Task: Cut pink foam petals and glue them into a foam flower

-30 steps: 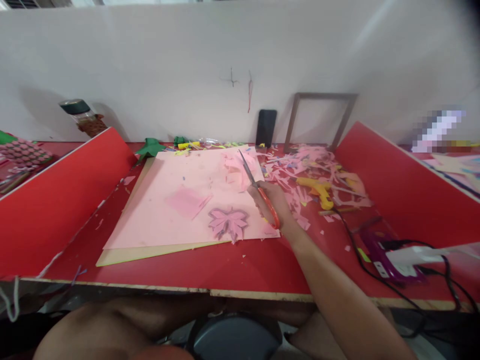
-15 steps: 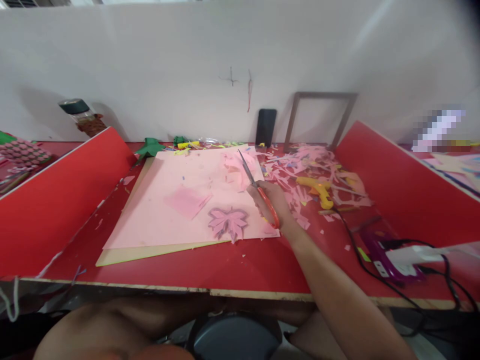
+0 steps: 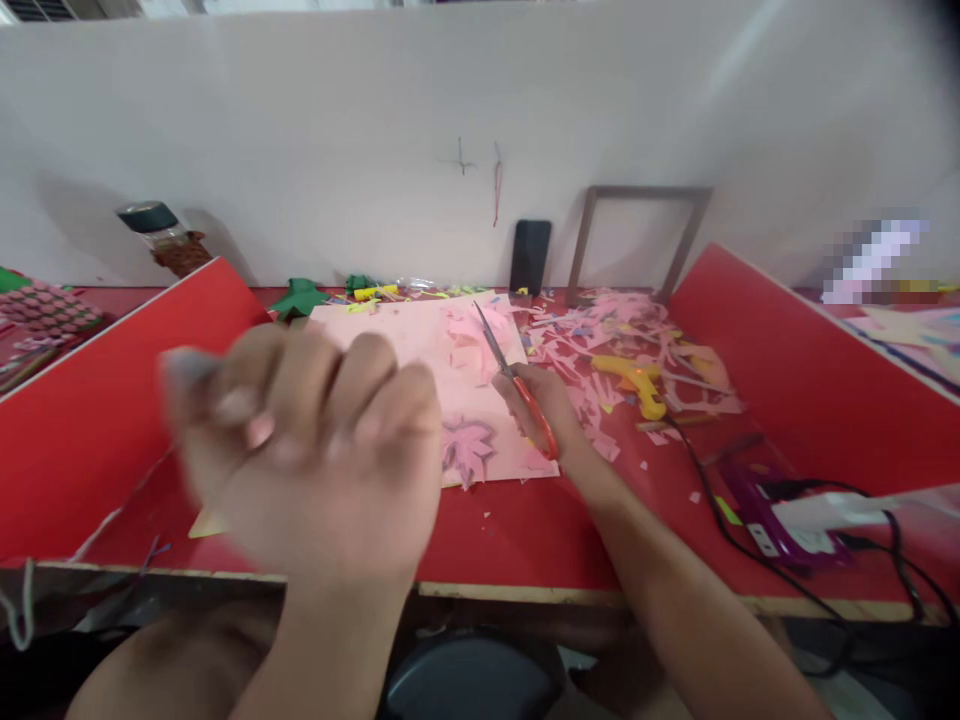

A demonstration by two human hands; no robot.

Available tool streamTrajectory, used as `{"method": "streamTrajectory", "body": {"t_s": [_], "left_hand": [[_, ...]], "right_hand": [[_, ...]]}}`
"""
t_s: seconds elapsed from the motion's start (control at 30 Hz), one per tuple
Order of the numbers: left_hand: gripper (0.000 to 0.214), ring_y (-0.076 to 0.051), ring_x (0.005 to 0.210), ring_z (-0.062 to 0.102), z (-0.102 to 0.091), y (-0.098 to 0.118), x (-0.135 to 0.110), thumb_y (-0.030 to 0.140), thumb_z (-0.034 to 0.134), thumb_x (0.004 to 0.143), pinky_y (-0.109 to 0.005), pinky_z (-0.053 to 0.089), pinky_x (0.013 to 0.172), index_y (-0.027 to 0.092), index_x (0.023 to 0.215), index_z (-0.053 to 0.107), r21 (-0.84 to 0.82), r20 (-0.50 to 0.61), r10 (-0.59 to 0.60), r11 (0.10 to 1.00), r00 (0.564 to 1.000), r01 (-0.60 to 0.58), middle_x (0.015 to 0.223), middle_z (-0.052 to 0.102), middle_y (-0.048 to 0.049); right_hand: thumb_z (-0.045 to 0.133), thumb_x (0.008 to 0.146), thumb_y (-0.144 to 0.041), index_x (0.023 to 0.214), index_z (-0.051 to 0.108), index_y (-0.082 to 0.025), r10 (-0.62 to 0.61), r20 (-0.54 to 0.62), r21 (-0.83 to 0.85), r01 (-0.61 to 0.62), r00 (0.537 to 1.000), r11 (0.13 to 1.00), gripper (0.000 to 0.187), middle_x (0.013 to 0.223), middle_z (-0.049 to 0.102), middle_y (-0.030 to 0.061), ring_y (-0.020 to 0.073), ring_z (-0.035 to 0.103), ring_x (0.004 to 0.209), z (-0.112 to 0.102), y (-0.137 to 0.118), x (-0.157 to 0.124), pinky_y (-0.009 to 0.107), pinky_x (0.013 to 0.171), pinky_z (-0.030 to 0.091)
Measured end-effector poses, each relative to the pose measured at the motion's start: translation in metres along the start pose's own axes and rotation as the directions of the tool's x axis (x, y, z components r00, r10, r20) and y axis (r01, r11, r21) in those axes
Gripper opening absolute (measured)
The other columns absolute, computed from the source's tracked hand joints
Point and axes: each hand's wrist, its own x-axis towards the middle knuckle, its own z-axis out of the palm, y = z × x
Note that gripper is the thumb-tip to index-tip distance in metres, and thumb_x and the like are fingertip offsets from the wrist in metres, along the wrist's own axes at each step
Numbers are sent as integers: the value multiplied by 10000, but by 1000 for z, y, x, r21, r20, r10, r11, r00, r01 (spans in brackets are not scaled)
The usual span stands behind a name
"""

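My left hand (image 3: 322, 440) is raised close to the camera, palm toward me and blurred. Its fingers are curled in and I see nothing in them. It covers the left part of the pink sheet (image 3: 360, 325). My right hand (image 3: 555, 395) rests over the sheet's right side, closed on a pair of scissors (image 3: 532, 405) with red handles. The blades point up and away and look closed. Between the hands, a pink leaf-shaped cutout (image 3: 469, 450) with a dark outline lies on the sheet, partly hidden. Crumpled pink paper (image 3: 469, 345) lies near the blade tips.
Pink paper scraps (image 3: 600, 330) are heaped on the right of the red table (image 3: 510, 540), by a yellow glue gun (image 3: 637, 385). Its black cord runs toward a purple power strip (image 3: 765, 510). A black phone (image 3: 530, 257) and a frame (image 3: 649, 192) lean on the wall. Red panels flank the table.
My left hand has come into view at the left, fingers curled, hiding the folded pink piece and part of the cutout. My right hand and the scissors have barely moved.
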Motion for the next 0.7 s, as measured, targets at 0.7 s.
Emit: {"method": "streamTrajectory", "body": {"t_s": [0.7], "left_hand": [[326, -98, 500, 494, -144, -79, 104, 479, 584, 895, -228, 366, 476, 196, 735, 561, 899, -1, -54, 437, 999, 25, 655, 544, 11]], "right_hand": [[665, 847, -531, 828, 651, -185, -1, -8, -10, 1, 1000, 1000, 347, 540, 444, -54, 115, 412, 493, 7, 9, 1, 231, 466, 301]]}}
